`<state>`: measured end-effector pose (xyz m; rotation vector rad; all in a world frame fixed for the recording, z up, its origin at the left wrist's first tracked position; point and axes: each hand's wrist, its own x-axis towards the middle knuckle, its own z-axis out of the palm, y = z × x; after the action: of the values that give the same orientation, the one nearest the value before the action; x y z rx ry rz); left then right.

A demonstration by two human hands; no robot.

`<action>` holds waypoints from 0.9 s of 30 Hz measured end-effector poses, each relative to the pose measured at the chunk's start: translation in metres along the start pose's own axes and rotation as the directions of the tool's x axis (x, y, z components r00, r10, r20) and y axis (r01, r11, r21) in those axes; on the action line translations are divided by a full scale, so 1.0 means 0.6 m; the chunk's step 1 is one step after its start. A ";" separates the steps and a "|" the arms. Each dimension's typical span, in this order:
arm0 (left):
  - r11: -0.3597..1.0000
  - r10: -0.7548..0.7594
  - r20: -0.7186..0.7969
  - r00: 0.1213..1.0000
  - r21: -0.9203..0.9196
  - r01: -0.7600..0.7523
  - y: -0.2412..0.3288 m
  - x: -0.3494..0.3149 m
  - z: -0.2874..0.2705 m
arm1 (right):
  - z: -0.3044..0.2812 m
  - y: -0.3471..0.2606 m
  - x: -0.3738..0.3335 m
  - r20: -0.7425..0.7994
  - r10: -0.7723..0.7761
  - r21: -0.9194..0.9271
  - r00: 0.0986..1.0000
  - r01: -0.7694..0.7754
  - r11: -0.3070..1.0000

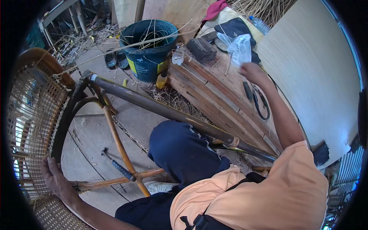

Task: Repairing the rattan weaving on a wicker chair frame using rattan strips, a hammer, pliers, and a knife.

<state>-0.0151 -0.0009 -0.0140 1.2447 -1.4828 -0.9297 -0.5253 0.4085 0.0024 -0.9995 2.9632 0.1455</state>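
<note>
At the left stands a rattan chair (36,111) with a woven cane panel and a dark curved frame. My left hand (55,178) grips the edge of its weave, thumb and fingers bent around the border. Out over the wooden bench at the upper right is my right hand (255,74), its fingers curled in. Whatever it may hold is hidden from this side. Beside it lie a clear plastic bag (240,50), a thin stick (229,64) and dark-handled pliers (260,101). A long cane strand (126,46) runs from the chair's top rail across the bucket.
A dark green bucket (143,67) holds cane strands, with a yellow bottle (161,81) and sandals (116,59) near it. A hammer (119,165) lies on the floor under the chair's poles. On the bench sit a dark block (201,50) and a water bottle (259,25).
</note>
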 end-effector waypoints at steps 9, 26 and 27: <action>0.782 0.267 0.217 0.939 0.521 -0.343 -0.033 -0.035 -0.009 | 0.174 0.084 -0.075 0.014 0.282 0.408 0.959 -0.263 0.874; 0.404 0.585 -0.019 0.811 0.874 -0.271 -0.003 0.018 -0.019 | -0.104 -0.460 -0.063 -0.060 -0.401 0.986 0.914 0.117 0.118; 0.348 0.613 0.009 0.790 0.894 -0.281 -0.014 0.027 -0.037 | -0.119 -0.516 -0.060 -0.184 -0.492 0.953 0.851 0.278 0.124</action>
<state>0.0079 -0.0178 -0.0129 1.4131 -1.9291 0.5584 -0.3077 0.1785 0.0489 -1.2644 1.7307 -1.3732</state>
